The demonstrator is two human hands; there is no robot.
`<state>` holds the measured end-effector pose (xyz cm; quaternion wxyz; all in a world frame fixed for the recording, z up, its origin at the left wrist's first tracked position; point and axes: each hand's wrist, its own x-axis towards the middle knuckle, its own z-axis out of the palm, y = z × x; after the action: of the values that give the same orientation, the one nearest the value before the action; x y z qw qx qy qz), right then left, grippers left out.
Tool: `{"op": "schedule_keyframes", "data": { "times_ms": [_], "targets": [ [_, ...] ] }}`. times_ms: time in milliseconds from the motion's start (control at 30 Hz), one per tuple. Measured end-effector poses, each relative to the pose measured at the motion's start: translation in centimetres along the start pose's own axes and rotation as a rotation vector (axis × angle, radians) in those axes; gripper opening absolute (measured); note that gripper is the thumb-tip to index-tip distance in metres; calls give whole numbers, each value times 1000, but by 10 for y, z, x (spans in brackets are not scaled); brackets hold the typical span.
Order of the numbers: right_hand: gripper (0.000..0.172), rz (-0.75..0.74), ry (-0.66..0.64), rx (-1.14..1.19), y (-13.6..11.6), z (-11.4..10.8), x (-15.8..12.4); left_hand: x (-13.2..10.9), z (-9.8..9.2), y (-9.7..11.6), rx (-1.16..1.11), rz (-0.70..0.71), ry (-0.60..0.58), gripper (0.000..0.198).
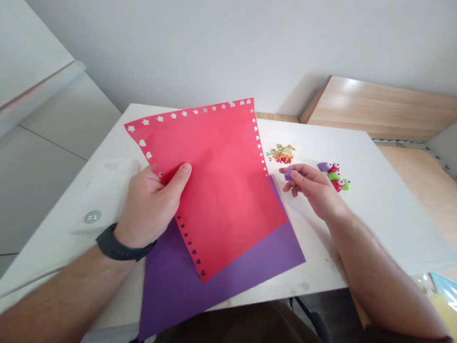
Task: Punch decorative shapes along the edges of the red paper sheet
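Well, the person's left hand [150, 207] is pinching a sheet of red craft paper [221, 176] at its lower left edge, with the thumb pressing on top and the fingers tucked beneath. That grip seems to be keeping the sheet raised and angled toward the head camera, with its rows of punched flowers, hearts and stars on show. A black wristband [121, 245] is circling that wrist. Under the red sheet, a larger purple paper sheet [185, 290] is lying across the front edge of the white desk [374, 205], its dark colour showing through the lower cut-outs. A narrow wooden strip [282, 200] is running beside the purple sheet's right edge.

The right hand [310, 188] is pinching a small purple piece [288, 175] between thumb and fingertips, the other fingers curling loosely; what the piece is, I cannot tell. It is hovering just beside the red sheet, within easy reach of the paper. Nearby, a small heap of multicoloured punched paper shapes [281, 153] and a cluster of frog-faced craft punches [333, 174] are sitting together on the desk.
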<state>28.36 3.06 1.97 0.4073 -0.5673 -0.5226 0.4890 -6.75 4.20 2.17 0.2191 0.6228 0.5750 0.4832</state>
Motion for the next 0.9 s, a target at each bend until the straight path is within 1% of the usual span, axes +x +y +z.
{"op": "schedule_keyframes", "data": {
  "times_ms": [100,200,467,700,800,900],
  "targets": [
    [37,-39,28,-317,4,-5,-1,0,0,0,-5,3,-13,34],
    [36,-57,25,-475,4,-9,-3,0,-1,-1,10,0,-13,33],
    [37,-73,11,-528,3,-11,-2,0,0,0,-5,-10,-13,33],
    [38,-56,-16,-763,-7,-5,-6,0,0,1,-35,-27,-24,34],
    [40,-60,17,-797,-8,-4,-6,0,0,0,-32,-21,-29,33],
    [39,-70,78,-728,-5,-6,-4,0,1,-1,-36,-24,-15,34]
  ]
}}
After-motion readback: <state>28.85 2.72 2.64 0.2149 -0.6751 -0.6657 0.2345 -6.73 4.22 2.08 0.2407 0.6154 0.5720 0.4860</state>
